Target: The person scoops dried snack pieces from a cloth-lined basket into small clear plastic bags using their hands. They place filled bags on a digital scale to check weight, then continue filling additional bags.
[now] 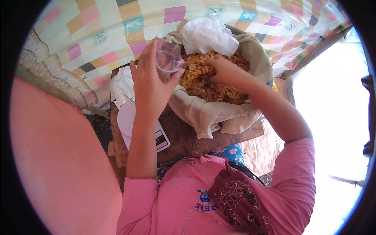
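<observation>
My left hand (150, 80) holds a small clear plastic bag (169, 59) open at the left rim of a large basin (261, 58) lined with beige cloth. The basin is full of golden fried chips (199, 80). My right hand (222, 70) is dug into the chips, fingers curled around a handful. A crumpled white plastic sheet (207, 35) lies on the chips at the far side.
The basin rests on a low brown wooden table (184, 137). A small white digital scale (129, 121) stands under my left forearm, with a stack of clear bags (121, 84) beside it. A patchwork cloth (98, 35) hangs behind. Pink fabric fills the left.
</observation>
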A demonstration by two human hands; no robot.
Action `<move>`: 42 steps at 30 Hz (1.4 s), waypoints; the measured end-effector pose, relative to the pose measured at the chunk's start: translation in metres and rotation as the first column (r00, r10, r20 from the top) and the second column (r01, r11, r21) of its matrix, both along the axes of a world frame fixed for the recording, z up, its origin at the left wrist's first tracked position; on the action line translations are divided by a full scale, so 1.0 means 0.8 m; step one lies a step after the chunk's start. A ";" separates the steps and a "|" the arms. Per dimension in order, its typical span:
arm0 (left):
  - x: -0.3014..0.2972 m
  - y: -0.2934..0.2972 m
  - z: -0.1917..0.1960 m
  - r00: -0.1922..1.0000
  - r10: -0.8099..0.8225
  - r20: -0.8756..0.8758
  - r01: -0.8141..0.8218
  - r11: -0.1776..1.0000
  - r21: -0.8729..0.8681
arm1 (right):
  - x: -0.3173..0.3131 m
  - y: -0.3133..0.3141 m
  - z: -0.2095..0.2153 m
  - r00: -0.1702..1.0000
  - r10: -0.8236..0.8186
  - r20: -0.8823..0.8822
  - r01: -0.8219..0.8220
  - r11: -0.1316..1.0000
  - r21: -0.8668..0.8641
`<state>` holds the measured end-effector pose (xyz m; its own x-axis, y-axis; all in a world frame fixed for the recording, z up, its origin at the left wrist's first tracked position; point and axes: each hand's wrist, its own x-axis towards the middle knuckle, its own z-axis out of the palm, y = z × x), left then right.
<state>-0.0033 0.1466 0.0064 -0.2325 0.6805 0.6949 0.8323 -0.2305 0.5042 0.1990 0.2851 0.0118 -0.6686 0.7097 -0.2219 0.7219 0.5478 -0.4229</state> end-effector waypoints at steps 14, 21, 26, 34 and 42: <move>-0.007 -0.024 0.005 0.996 -0.008 0.085 0.010 1.000 -0.016 | -0.026 -0.016 0.006 0.886 0.424 -0.189 -0.347 0.875 0.338; -0.008 -0.029 0.005 0.997 -0.009 0.071 0.010 1.000 -0.008 | 0.003 0.011 0.027 0.988 0.064 -0.140 -0.074 0.995 -0.068; -0.006 -0.027 0.004 0.999 -0.029 0.039 0.029 1.000 0.007 | 0.028 0.030 0.046 0.905 -0.048 -0.423 -0.001 0.994 -0.114; 0.002 -0.026 -0.003 0.996 -0.059 0.061 0.062 0.997 -0.042 | 0.040 0.041 -0.008 0.982 -0.160 0.100 0.162 0.987 -0.018; 0.016 -0.017 -0.012 0.991 -0.105 -0.083 0.090 0.982 -0.164 | 0.060 0.057 0.003 0.978 -0.144 -0.151 0.119 0.979 -0.167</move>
